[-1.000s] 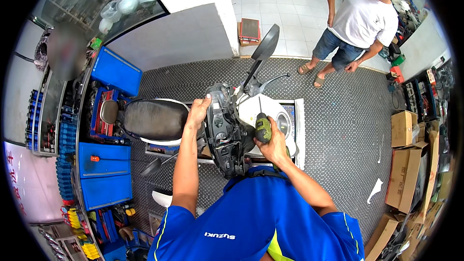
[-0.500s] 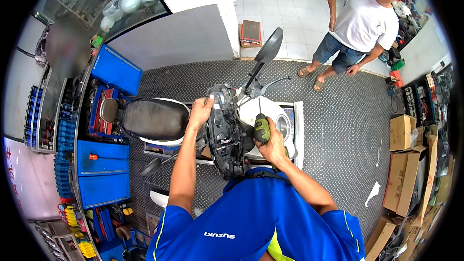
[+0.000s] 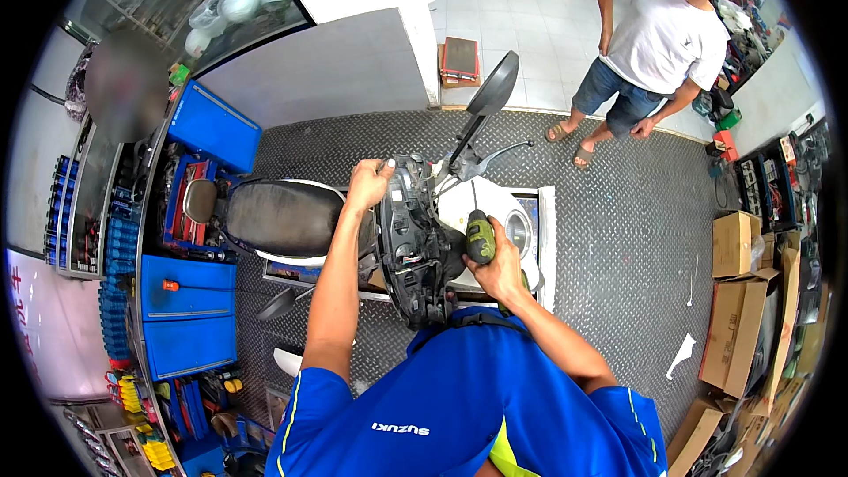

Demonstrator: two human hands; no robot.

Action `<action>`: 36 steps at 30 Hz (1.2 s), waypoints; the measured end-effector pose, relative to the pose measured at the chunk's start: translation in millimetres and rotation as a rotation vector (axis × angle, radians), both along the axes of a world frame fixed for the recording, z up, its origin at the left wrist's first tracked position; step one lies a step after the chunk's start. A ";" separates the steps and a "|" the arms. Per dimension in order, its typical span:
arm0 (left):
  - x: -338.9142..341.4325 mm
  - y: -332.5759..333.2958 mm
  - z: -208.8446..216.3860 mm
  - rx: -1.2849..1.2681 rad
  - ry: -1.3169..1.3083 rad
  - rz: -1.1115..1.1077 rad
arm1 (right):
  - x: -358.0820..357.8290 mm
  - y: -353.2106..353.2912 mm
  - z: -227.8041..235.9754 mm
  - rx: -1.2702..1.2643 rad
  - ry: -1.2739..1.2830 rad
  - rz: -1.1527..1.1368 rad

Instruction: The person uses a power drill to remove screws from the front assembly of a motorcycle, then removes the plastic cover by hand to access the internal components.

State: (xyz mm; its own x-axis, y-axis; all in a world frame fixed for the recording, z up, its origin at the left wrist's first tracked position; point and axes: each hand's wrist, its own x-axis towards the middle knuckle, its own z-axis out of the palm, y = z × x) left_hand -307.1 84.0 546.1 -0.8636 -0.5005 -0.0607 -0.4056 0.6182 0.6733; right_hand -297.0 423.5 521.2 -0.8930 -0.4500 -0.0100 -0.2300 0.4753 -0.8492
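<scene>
A black plastic scooter panel (image 3: 408,238), its ribbed inner side showing, stands upright between my arms, its lower end close to my body. My left hand (image 3: 369,184) is closed at the panel's far left edge, thumb on the rim; its fingertips are partly hidden. In my right hand (image 3: 500,269), closed around its body, is a green and black cordless screwdriver (image 3: 480,238). Its long thin bit points away from me, over the scooter's white front bodywork (image 3: 455,203). Just beyond are a brake lever (image 3: 508,152) and a round black mirror (image 3: 495,84).
The scooter's black seat (image 3: 284,218) lies to the left. Blue tool cabinets (image 3: 188,287) and hanging tools line the left side. Cardboard boxes (image 3: 735,331) stack up on the right. A person in a white shirt (image 3: 667,26) stands at the far right on the patterned floor (image 3: 618,238).
My left hand has shifted slightly farther away along the panel's edge. My right hand and the screwdriver have barely moved. The standing person's head has turned a little.
</scene>
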 end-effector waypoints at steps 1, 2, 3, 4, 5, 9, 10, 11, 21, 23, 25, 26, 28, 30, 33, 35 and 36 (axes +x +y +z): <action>-0.3 -1.3 0.5 0.010 -0.013 -0.002 | 0.4 -0.2 0.3 -0.003 -0.003 -0.002; -0.4 -2.2 0.8 0.020 -0.026 -0.004 | 0.8 -0.5 0.7 -0.007 -0.007 -0.003; 0.4 -4.3 -1.9 0.051 -0.006 -0.001 | 0.9 -1.2 3.9 0.004 -0.028 0.001; 1.4 -5.7 -4.9 0.082 0.014 0.003 | 1.1 -1.4 9.1 0.015 -0.050 0.005; 2.5 -7.8 -7.6 0.113 0.034 0.006 | 1.2 -1.9 11.9 0.025 -0.072 0.010; -0.6 -10.7 -2.8 0.201 -0.057 -0.001 | 1.2 -0.8 2.2 0.009 -0.014 -0.011; -1.1 -7.8 1.8 0.199 -0.059 0.002 | 0.8 -0.9 2.5 0.017 -0.024 -0.013; -1.9 -4.7 6.4 0.197 -0.061 0.006 | 0.3 -0.9 3.4 0.024 -0.035 -0.015; -9.7 4.0 42.1 -0.123 -0.262 -0.113 | 0.1 -1.8 5.9 0.032 -0.062 -0.007; -9.1 1.4 37.5 -0.117 -0.231 -0.105 | 1.1 -3.4 5.7 0.032 -0.037 -0.010; -6.7 1.3 31.5 -0.105 -0.174 -0.099 | 0.6 -4.5 6.9 0.024 -0.045 -0.004; -5.6 0.8 28.7 -0.099 -0.146 -0.096 | 0.3 -5.0 7.3 0.020 -0.050 0.000; -7.0 0.1 25.0 -0.101 -0.147 -0.095 | -0.3 -5.2 4.7 0.031 -0.033 -0.004; -7.8 -1.7 20.5 -0.141 -0.138 -0.092 | -0.4 -5.9 5.4 0.047 -0.036 -0.008; -6.4 1.3 17.1 -0.224 -0.096 -0.080 | -0.9 -5.8 7.3 0.047 -0.090 -0.005; -7.0 -2.2 13.3 -0.258 -0.099 -0.070 | -1.2 -5.3 6.0 0.058 -0.072 -0.018; -7.0 -0.5 12.9 -0.294 -0.106 -0.062 | -1.1 -4.5 6.4 0.066 -0.064 -0.027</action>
State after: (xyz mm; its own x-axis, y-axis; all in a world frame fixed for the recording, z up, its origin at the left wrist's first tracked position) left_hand -314.1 83.4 559.1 -0.8894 -0.4569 -0.0120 -0.4196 0.8058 0.4179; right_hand -298.1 419.0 527.6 -0.9013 -0.4225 -0.0960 -0.1628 0.5356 -0.8286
